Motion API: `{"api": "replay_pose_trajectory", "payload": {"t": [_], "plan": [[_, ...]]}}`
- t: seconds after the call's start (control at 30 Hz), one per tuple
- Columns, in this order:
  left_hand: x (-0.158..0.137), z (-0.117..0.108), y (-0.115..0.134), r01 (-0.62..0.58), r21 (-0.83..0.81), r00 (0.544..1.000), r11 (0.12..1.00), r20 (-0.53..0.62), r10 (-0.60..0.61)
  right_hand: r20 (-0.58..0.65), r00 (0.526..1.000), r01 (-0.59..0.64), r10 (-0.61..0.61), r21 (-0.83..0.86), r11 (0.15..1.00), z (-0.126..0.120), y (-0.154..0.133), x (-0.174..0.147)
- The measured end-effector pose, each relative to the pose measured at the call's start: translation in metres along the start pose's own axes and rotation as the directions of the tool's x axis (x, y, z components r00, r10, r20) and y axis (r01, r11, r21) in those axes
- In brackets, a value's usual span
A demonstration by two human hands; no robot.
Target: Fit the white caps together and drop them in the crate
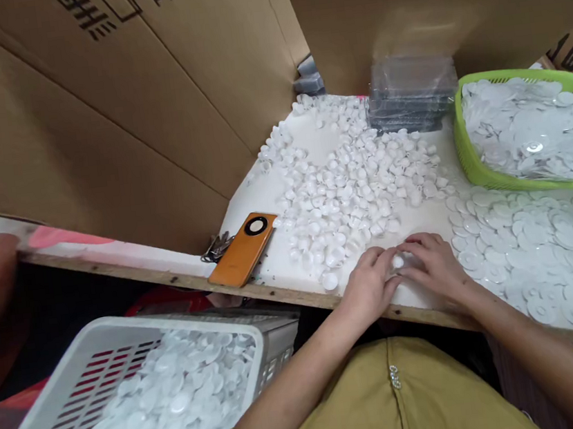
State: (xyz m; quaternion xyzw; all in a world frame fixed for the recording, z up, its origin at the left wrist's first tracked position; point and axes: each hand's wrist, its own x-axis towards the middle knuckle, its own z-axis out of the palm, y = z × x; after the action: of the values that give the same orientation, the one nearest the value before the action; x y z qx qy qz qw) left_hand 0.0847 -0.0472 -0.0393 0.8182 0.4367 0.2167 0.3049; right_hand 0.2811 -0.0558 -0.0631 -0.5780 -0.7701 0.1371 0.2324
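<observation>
White plastic is between the two hands: the left hand [370,281] and the right hand [435,264] meet at the front edge of the table [283,187], and their fingertips close together on one small white piece [399,261]. I cannot tell its exact shape, because the fingers cover most of it. Both hands rest low on the board, which probably gives them support for such fine work.

Just behind the left hand lies a wide heap of small white caps [350,186], and beside the right hand spread many flat white discs [531,247]. Each kind seems to be kept on the side of the hand that can reach it. More discs fill the green basket [467,157] at the right, and a white basket [79,393] near the lap holds white pieces too. An orange phone [243,249] lies at the table edge, and clear trays [410,95] are stacked at the back. The cardboard wall [98,126] carries black printed characters, but they are cut off and I cannot read them.
</observation>
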Motion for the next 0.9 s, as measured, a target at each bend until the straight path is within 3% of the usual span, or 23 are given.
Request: {"api": "replay_pose_trajectory", "payload": {"t": [0.13,0.2,0.3,0.4,0.5,0.57,0.63,0.73,0.9], "plan": [[0.013,0.016,-0.007,-0.074,0.014,0.994,0.997,0.085,0.072,-0.079,0.997,-0.006,0.008,0.029,1.0,-0.011,0.023,0.03],[0.016,0.018,-0.011,-0.078,-0.008,0.991,0.997,0.106,0.078,-0.053,0.999,-0.007,0.008,0.006,1.0,-0.01,0.027,0.055],[0.016,0.017,-0.013,-0.027,-0.064,0.994,0.998,0.107,0.034,0.003,1.0,-0.004,0.004,0.044,0.999,-0.003,0.024,0.084],[0.016,0.014,-0.014,0.051,-0.097,0.993,0.994,0.114,-0.04,-0.007,0.992,-0.122,0.127,0.23,0.965,-0.007,0.018,0.089],[0.018,0.013,-0.014,0.107,-0.102,0.989,0.989,0.116,-0.095,0.125,0.943,-0.325,0.307,0.525,0.787,-0.023,0.01,0.069],[0.019,0.013,-0.014,0.114,-0.105,0.989,0.988,0.111,-0.102,0.264,0.901,-0.431,0.345,0.643,0.633,-0.034,0.002,0.05],[0.021,0.014,-0.014,0.11,-0.1,0.989,0.989,0.114,-0.098,0.388,0.853,-0.522,0.349,0.668,0.531,-0.039,-0.008,0.031],[0.022,0.015,-0.014,0.103,-0.075,0.985,0.992,0.147,-0.091,0.513,0.774,-0.633,0.371,0.639,0.437,-0.031,-0.019,0.014],[0.021,0.015,-0.013,0.094,-0.03,0.981,0.995,0.171,-0.088,0.544,0.728,-0.684,0.417,0.61,0.4,-0.009,-0.02,0.012]]}}
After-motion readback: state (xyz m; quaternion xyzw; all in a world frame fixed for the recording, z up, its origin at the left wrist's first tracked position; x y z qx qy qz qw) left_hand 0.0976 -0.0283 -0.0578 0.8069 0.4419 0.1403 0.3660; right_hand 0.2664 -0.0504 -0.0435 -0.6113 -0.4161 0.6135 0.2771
